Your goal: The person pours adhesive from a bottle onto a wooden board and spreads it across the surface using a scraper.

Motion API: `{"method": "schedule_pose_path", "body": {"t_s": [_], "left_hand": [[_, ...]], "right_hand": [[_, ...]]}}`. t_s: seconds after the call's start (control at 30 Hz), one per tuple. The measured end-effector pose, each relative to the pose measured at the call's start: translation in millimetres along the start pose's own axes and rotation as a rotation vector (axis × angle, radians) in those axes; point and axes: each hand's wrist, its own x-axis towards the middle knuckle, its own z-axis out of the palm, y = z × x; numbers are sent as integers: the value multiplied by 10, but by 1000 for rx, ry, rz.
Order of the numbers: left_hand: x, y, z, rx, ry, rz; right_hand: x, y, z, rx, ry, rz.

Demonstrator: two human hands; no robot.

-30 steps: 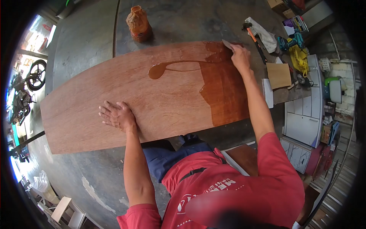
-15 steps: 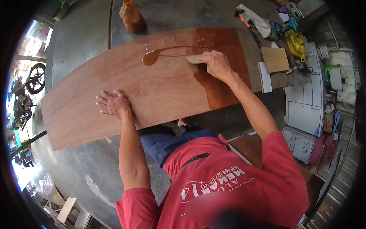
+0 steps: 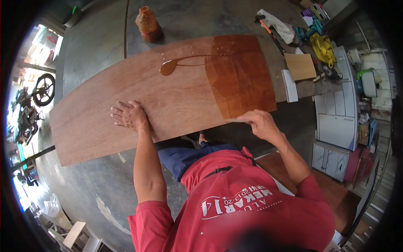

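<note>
A curved wooden board (image 3: 176, 96) lies before me, its right end coated in dark reddish-brown liquid (image 3: 239, 75). My left hand (image 3: 131, 116) rests flat on the bare wood left of the middle, fingers spread. At the near edge, by the coated part, my right hand (image 3: 262, 125) grips a thin pale spreader (image 3: 237, 120), seen nearly edge-on. A glossy puddle (image 3: 168, 67) of the liquid lies toward the far edge, with a thin trail running right to the coating. Small drops dot the wood there.
Behind the board stands an orange-stained plastic bottle (image 3: 148, 27). To the right lie a hammer (image 3: 270, 31), a tan sheet (image 3: 300, 66), a yellow bag (image 3: 322, 49) and a teal power tool (image 3: 310, 31). White cabinets (image 3: 336, 126) stand farther right.
My right hand has drawn the spreader from the far part of the board to the near edge. The coating's left border now runs farther left. My left hand stays flat on the wood.
</note>
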Motion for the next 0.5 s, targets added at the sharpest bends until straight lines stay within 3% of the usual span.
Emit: {"method": "schedule_pose_path", "body": {"t_s": [0.07, 0.2, 0.37, 0.5], "left_hand": [[-8, -1, -10, -5, 5, -10], [3, -5, 31, -12, 6, -18], [-2, 2, -1, -32, -7, -28], [8, 4, -15, -49, -12, -22]], "right_hand": [[349, -5, -48, 15, 213, -71], [1373, -74, 38, -73, 387, -193], [2525, -136, 326, -180, 408, -433], [2853, -16, 290, -219, 303, -527]]}}
